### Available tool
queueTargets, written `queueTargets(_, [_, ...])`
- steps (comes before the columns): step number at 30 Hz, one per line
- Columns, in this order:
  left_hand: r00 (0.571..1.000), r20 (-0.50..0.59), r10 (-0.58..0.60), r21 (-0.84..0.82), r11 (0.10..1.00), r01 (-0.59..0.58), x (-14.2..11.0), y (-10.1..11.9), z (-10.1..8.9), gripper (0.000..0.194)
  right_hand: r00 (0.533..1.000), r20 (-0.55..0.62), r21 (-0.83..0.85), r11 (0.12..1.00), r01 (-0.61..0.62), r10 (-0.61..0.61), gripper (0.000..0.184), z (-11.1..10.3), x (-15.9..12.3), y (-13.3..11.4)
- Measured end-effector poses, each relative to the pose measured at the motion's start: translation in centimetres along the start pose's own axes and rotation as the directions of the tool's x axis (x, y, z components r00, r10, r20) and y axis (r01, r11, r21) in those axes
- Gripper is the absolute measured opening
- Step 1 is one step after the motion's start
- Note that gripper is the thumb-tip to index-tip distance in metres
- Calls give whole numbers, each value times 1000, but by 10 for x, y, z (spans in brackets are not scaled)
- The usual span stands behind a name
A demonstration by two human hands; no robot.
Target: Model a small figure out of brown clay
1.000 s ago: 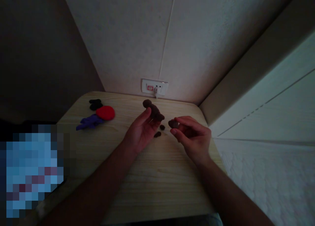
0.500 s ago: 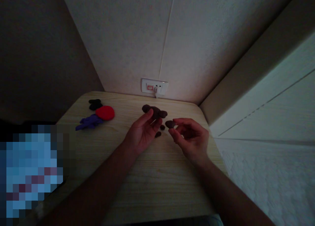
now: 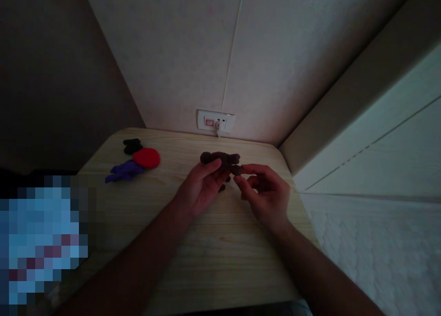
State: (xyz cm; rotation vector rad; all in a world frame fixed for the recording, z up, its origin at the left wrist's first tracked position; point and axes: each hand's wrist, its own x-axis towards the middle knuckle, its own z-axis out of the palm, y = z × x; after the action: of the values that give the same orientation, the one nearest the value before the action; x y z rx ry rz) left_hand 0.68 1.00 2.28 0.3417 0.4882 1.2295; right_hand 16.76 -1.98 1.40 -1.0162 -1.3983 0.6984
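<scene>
My left hand point(image 3: 204, 183) grips a dark brown clay figure point(image 3: 223, 158) with a rounded lump at each upper end, above the wooden table. Between thumb and fingertips, my right hand point(image 3: 263, 187) pinches a small brown clay piece point(image 3: 236, 170). That piece meets the lower right side of the figure in the picture; whether it sticks there I cannot tell. Below my left fingers lie two small brown clay bits, one rounder point(image 3: 228, 179) and one longer point(image 3: 222, 188), both partly covered by the hand.
On the left of the wooden table point(image 3: 193, 270) lie a red clay lump point(image 3: 146, 158), a purple clay piece point(image 3: 126, 170) and black clay pieces point(image 3: 132, 146). A wall socket point(image 3: 216, 121) with a plug sits behind. A pale cabinet-like panel point(image 3: 361, 155) borders the right.
My right hand has brought the small clay piece left, up against the figure. The figure has shifted slightly right and tilted in my left hand.
</scene>
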Motion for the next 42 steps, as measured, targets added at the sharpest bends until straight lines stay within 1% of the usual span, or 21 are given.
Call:
queueTargets(3, [999, 34, 14, 14, 1000, -14, 0, -1, -1, 11, 999, 3, -2, 999, -36, 36, 25, 1, 1, -1])
queueTargets(7, [999, 28, 31, 31, 999, -32, 0, -3, -3, 8, 996, -16, 21, 996, -92, 92, 29, 2, 2, -1])
queueTargets(11, [998, 14, 61, 48, 997, -62, 2, -4, -5, 10, 990, -9, 69, 988, -141, 142, 32, 4, 3, -2])
queueTargets(14, [995, 24, 92, 73, 993, -93, 2, -5, -6, 14, 980, -5, 126, 972, -198, 200, 37, 5, 3, -3])
queueTargets(18, [992, 44, 115, 122, 985, -120, 3, -6, -6, 20, 968, -11, 184, 952, -244, 250, 35, 6, 3, -3])
queueTargets(22, [990, 28, 136, 132, 982, -138, 3, -6, -7, 21, 963, -19, 197, 945, -260, 269, 36, 7, 4, -2])
queueTargets(27, [989, 16, 145, 154, 977, -146, 4, -6, -8, 26, 965, -15, 196, 947, -254, 262, 32, 7, 5, -3])
queueTargets(32, [988, 11, 155, 178, 972, -155, 5, -7, -9, 28, 961, -34, 172, 949, -265, 275, 32, 7, 6, -4])
queueTargets(36, [988, -8, 153, 166, 975, -149, 6, -7, -8, 29, 959, -26, 147, 950, -274, 281, 30, 6, 5, -2])
queueTargets(42, [988, 6, 153, 173, 973, -152, 6, -7, -8, 31, 954, -31, 138, 947, -290, 297, 31, 6, 5, -4])
